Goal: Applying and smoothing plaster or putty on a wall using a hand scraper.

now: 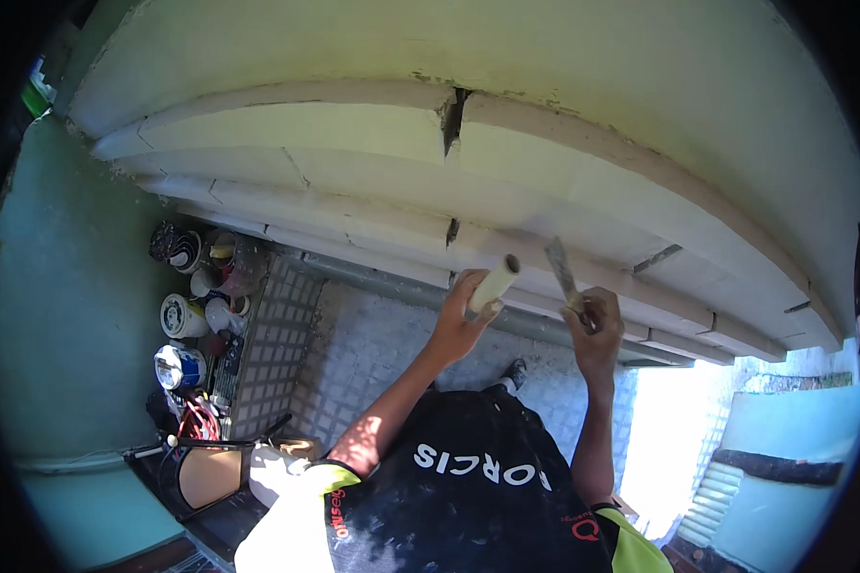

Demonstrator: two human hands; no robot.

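Observation:
My left hand is wrapped round a pale yellowish tube, whose dark hollow end points up and away from me. To its right, my right hand grips a putty knife near its lower end, the flat greyish blade pointing up. Tube and knife are apart from each other. Beyond both hands rises the pale stepped wall, with long ledges one above another. Dark gaps break these ledges in several places. From this view I cannot tell whether the blade touches the wall.
Several paint buckets, bags and cables are heaped at the left by the green wall. A black chair with a tan panel stands at lower left. Below lies the tiled floor, with my shoe on it. Bright sunlight falls at right.

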